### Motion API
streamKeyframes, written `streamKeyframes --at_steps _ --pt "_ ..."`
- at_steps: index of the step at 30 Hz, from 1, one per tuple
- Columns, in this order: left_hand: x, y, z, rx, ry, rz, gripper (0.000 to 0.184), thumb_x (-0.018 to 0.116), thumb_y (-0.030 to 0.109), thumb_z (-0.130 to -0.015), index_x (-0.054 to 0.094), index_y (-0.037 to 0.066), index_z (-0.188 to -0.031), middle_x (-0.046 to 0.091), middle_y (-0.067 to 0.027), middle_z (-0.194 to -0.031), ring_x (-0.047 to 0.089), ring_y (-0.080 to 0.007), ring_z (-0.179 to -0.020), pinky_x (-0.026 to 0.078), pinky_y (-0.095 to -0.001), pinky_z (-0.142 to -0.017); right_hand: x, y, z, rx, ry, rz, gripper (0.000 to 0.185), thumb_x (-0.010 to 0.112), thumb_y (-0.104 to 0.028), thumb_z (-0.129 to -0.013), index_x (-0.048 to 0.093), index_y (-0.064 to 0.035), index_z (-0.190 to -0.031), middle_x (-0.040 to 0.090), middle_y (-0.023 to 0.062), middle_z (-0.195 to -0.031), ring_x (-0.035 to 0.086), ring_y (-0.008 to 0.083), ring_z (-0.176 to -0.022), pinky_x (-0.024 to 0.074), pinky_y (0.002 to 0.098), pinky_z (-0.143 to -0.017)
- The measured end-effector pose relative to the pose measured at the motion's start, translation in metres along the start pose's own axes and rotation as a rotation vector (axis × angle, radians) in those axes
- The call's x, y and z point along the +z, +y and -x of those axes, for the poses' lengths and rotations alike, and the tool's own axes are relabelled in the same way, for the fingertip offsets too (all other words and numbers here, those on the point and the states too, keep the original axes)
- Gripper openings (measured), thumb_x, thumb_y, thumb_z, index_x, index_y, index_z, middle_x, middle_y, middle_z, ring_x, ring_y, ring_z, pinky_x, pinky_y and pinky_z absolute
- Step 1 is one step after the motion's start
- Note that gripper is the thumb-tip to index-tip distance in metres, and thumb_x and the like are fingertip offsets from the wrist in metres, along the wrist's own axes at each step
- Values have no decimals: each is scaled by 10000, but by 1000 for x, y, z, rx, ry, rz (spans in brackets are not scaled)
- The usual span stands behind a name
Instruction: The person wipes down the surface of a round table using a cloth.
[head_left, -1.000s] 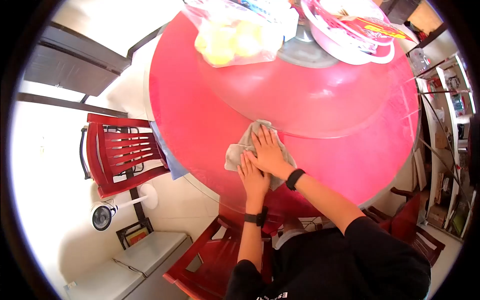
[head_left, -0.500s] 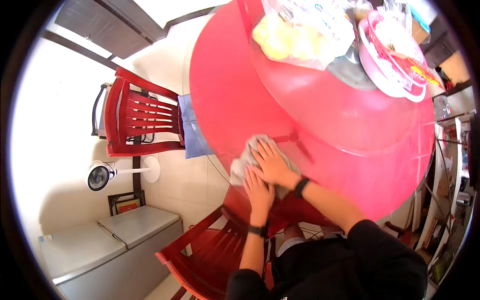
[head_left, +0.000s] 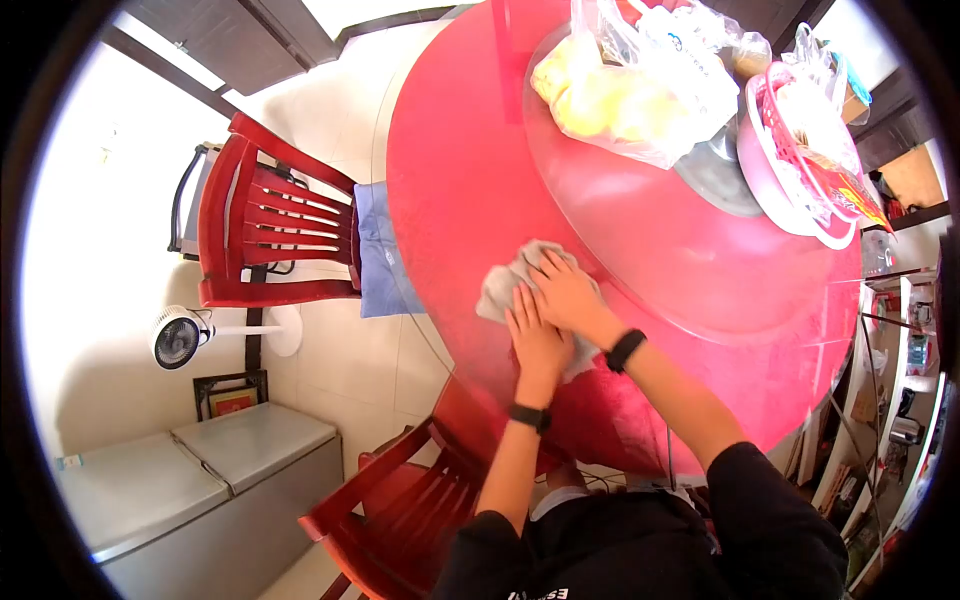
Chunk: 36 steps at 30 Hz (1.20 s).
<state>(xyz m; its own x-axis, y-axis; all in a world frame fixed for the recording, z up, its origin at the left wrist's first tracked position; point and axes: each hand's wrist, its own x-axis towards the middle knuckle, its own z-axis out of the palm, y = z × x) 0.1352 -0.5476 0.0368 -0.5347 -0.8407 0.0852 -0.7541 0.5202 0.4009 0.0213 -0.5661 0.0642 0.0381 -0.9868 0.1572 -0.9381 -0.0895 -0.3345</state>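
A greyish-beige cloth [head_left: 507, 289] lies crumpled on the round red table [head_left: 447, 192], near its front-left side. My left hand [head_left: 540, 343] rests on the cloth's near part, fingers stretched out and pointing away from me. Just right of it and slightly farther off, my right hand [head_left: 578, 298] presses flat on the same cloth, its fingers extended. The two hands touch or overlap. Part of the cloth is hidden beneath them. Each wrist has a dark band.
On the glass turntable [head_left: 690, 265] sit a plastic bag of yellow items [head_left: 620, 105] and a pink basin [head_left: 755, 165] with a basket. Red chairs stand left [head_left: 290, 215] and at the near edge [head_left: 420, 510]. A fan [head_left: 178, 340] and a chest freezer [head_left: 255, 450] are farther left.
Both hands and the cloth have slid farther away from me across the table. The camera view has shifted slightly. Dark streaks seen beside the cloth earlier no longer show.
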Motion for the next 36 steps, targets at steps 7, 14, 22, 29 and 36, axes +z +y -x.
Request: streamKeyframes --at_steps 7,14,22,29,36 --pt "-32 -62 -108 -47 -161 -38 726 503 422 -817 308 16 -1386 253 -205 -1459 146 -323 -1389 150 -494 -1092 40 6 -109 144 47 -7 418 418 -269 -878 549 -25 -1191 462 161 -1325 351 309 -1287 260 431 -1067" --pt "-34 -69 -42 8 -201 29 819 544 401 -795 217 -47 -1398 174 -225 -1478 80 -336 -1398 104 -509 -1098 45 -19 -57 130 216 -57 508 454 -344 -848 529 3 -1212 464 200 -1306 338 320 -1286 212 448 -1083" --pt "-55 9 128 226 -479 50 825 604 337 -772 219 -48 -1392 223 -277 -1428 148 -370 -1370 151 -504 -1085 -1 -77 154 230 14 -112 458 463 -327 -885 503 -37 -1238 421 179 -1347 290 310 -1328 175 445 -1103" --pt "-174 169 51 497 -852 545 604 649 172 -806 391 8 -1328 547 -231 -1174 519 -355 -1105 431 -376 -884 -53 -38 298 501 21 -20 463 503 -227 -847 471 -30 -1265 421 177 -1320 311 302 -1318 248 436 -1079" --pt "-183 328 -8 1172 53 1024 1009 678 438 -754 69 -18 -1417 271 -281 -1407 363 -431 -1253 296 -549 -1013 -78 6 433 859 176 31 515 494 -248 -860 404 -58 -1331 379 177 -1373 293 315 -1324 234 454 -1087"
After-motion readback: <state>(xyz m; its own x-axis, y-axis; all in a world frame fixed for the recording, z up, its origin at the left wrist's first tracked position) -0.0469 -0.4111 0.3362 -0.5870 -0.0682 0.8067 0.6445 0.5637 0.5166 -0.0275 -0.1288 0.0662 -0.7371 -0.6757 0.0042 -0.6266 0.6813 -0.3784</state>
